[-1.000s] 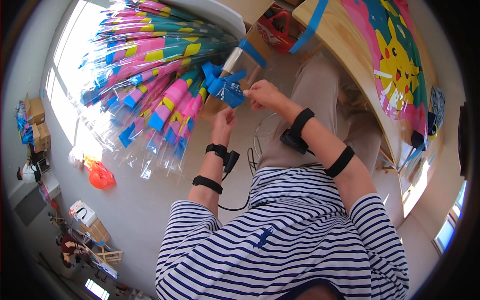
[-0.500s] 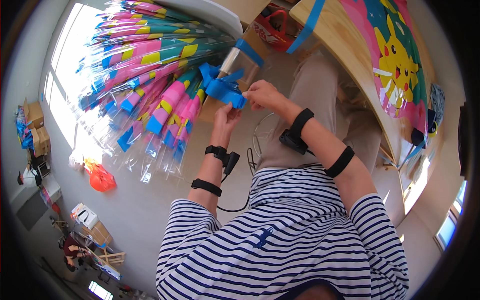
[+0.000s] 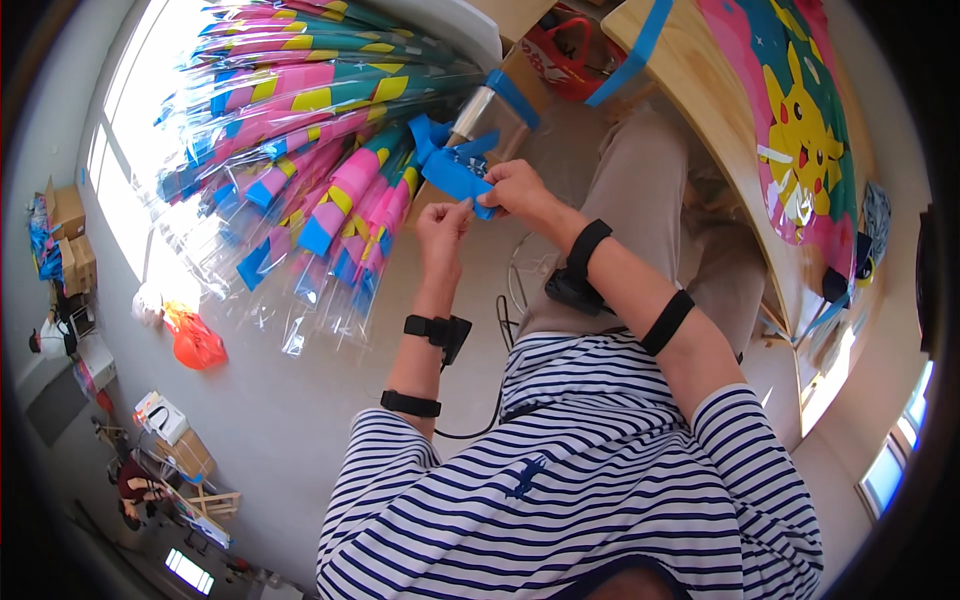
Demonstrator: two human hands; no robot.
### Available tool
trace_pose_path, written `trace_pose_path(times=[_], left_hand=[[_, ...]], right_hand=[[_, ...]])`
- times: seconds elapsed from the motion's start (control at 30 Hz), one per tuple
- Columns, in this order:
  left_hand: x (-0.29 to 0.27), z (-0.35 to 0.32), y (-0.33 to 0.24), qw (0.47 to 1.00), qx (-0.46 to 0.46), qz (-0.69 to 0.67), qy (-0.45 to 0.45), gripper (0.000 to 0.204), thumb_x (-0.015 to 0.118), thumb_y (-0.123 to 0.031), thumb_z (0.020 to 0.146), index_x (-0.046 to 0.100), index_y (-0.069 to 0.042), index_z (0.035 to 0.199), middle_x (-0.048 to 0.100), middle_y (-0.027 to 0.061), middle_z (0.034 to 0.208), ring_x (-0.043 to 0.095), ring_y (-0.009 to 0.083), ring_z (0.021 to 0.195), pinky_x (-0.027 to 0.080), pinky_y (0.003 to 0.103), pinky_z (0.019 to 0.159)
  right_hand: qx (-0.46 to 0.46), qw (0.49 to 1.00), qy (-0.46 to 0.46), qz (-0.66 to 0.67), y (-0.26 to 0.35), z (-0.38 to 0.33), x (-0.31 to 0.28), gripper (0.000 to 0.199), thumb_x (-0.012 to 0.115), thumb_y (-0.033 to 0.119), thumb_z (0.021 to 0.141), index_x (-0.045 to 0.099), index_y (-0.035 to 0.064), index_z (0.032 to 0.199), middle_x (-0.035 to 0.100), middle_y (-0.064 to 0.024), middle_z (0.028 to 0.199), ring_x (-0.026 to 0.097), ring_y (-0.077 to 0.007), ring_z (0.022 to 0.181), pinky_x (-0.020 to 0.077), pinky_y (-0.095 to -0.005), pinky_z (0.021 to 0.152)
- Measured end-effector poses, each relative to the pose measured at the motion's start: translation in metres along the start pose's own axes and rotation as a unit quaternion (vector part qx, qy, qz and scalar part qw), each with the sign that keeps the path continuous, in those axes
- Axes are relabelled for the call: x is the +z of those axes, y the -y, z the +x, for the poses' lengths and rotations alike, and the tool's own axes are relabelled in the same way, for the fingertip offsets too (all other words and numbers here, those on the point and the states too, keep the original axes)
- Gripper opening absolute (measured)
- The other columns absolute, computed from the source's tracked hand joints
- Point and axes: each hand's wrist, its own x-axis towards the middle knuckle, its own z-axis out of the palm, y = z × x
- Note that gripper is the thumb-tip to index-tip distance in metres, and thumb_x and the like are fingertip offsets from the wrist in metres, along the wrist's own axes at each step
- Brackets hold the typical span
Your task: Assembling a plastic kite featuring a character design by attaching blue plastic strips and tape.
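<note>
A bunched length of blue tape (image 3: 447, 178) hangs at the edge of a cardboard box, beside the ends of the wrapped bundles. My right hand (image 3: 515, 188) is closed on the lower right end of this tape, thumb and fingers pinched together. Just to its left, my left hand (image 3: 441, 232) is also closed, with its fingertips brought together near the tape's lower edge. Whatever lies between the left fingertips is too small to make out. Many foil bundles (image 3: 335, 95) in pink, teal, yellow and blue, wrapped in clear film, fan out to the left of the hands.
A wooden table (image 3: 690, 75) to the right carries a printed foil balloon (image 3: 800, 130) with a yellow character. Behind the box sits a red bag (image 3: 568, 55). An orange plastic bag (image 3: 196, 338) lies on the floor at left, and a person (image 3: 138, 485) works further off.
My right hand has come slightly left and closed over the tape's end. The left hand's fingers have curled in more, just below the tape. The whole view has shifted a little.
</note>
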Motion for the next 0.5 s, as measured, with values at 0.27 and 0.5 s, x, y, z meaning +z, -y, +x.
trace_pose_path(times=[0.27, 0.5], left_hand=[[0.011, -0.019, -0.038, 0.946, 0.243, 0.189, 0.099, 0.025, 0.079, -0.002, 0.078, 0.066, -0.002, 0.099, 0.067, 0.0000, 0.088, 0.063, 0.0092, 0.082, 0.051, 0.024, 0.078], [-0.004, -0.003, -0.042, 0.958, 0.194, 0.167, 0.131, 0.018, 0.075, 0.000, 0.082, 0.067, -0.001, 0.098, 0.070, 0.0020, 0.093, 0.065, 0.0092, 0.085, 0.052, 0.024, 0.078]], right_hand=[[-0.027, 0.998, 0.022, 0.045, -0.004, 0.001, -0.003, 0.016, 0.073, -0.001, 0.079, 0.071, -0.0024, 0.095, 0.070, -0.0115, 0.088, 0.071, -0.0215, 0.076, 0.0591, -0.0343, 0.065], [-0.037, 0.993, 0.065, 0.094, -0.001, -0.005, -0.006, 0.018, 0.070, -0.005, 0.080, 0.071, -0.0041, 0.098, 0.071, -0.0119, 0.088, 0.071, -0.0215, 0.075, 0.0597, -0.0327, 0.066]])
